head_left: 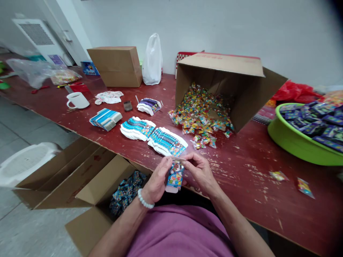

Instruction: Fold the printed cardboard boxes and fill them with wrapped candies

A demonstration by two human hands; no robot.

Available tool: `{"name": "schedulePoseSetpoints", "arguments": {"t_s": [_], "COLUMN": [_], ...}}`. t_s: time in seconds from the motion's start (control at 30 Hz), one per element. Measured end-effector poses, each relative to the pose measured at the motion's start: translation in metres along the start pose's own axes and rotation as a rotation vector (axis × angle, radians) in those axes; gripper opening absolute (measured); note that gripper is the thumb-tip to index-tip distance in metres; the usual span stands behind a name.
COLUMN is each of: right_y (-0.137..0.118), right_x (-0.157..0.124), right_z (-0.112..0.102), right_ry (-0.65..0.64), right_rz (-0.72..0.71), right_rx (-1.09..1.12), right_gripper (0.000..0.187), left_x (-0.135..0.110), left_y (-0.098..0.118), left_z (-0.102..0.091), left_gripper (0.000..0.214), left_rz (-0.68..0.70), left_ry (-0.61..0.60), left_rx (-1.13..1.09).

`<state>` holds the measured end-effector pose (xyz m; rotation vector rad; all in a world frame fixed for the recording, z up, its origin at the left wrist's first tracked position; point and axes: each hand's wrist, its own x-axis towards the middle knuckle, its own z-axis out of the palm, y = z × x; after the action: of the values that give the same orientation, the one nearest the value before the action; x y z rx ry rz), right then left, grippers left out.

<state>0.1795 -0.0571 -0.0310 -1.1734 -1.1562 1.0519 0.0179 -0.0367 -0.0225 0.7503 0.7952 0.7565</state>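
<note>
A small blue printed carton (175, 175) is held upright in front of my body, with a pale flap hanging at its lower end. My left hand (159, 178), wearing a beaded bracelet, is wrapped round the carton's left side. The fingers of my right hand (198, 170) pinch the flap at its top end. Just beyond my hands lie fanned rows of flat blue cartons (168, 141) and another such row (138, 128). Small wrapped candies (203, 114) spill from a cardboard box (245, 96) lying on its side. Whatever is inside the carton is hidden.
Below the table's left edge, an open cardboard box (99, 182) holds many filled blue cartons (127, 191). A green basin (297, 150) of dark packets stands right. Also on the red table (241, 171) are a white mug (78, 100), purple cartons (150, 106) and two loose candy packets (305, 187).
</note>
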Motion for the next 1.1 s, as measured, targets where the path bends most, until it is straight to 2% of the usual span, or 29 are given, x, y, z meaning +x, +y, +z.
{"name": "schedulePoseSetpoints", "arguments": {"t_s": [0.07, 0.17, 0.27, 0.33, 0.47, 0.63, 0.73, 0.83, 0.97, 1.03, 1.1], "right_y": [-0.003, -0.009, -0.012, -0.013, -0.012, -0.005, -0.005, -0.009, -0.008, -0.002, 0.005], "right_x": [-0.002, -0.002, -0.001, 0.001, 0.003, 0.005, 0.005, 0.001, -0.012, -0.014, -0.009], "right_z": [0.0, 0.0, 0.001, 0.001, 0.002, 0.002, 0.002, 0.001, 0.007, 0.009, 0.006], "right_ry": [-0.065, -0.163, -0.15, -0.153, -0.173, -0.097, -0.108, -0.179, -0.216, -0.192, -0.226], "right_rz": [-0.062, -0.13, -0.066, -0.013, 0.066, 0.092, 0.028, -0.12, -0.307, -0.319, -0.26], "right_rx": [-0.113, -0.255, -0.203, -0.145, -0.094, -0.055, -0.095, -0.199, -0.332, -0.386, -0.403], "right_gripper": [0.015, 0.018, 0.021, 0.016, 0.015, 0.016, 0.016, 0.015, 0.013, 0.019, 0.024], "left_x": [0.0, 0.001, 0.001, 0.001, 0.002, 0.005, 0.004, 0.002, 0.003, 0.005, 0.006], "left_y": [-0.003, -0.006, -0.005, -0.004, -0.006, -0.009, -0.006, -0.004, -0.007, -0.009, -0.009], "left_z": [-0.001, -0.003, -0.001, 0.001, 0.003, -0.002, -0.003, -0.003, -0.002, -0.003, -0.005], "left_gripper": [0.05, 0.055, 0.057, 0.059, 0.065, 0.061, 0.061, 0.058, 0.055, 0.056, 0.049], "left_rz": [-0.093, -0.093, -0.009, 0.018, -0.011, 0.017, 0.026, 0.04, -0.062, -0.123, -0.149], "left_ry": [0.011, 0.074, 0.074, 0.071, 0.08, 0.08, 0.075, 0.078, 0.085, 0.08, 0.052], "left_rx": [0.003, 0.046, 0.129, 0.176, 0.196, 0.223, 0.243, 0.212, 0.029, -0.08, -0.125]}}
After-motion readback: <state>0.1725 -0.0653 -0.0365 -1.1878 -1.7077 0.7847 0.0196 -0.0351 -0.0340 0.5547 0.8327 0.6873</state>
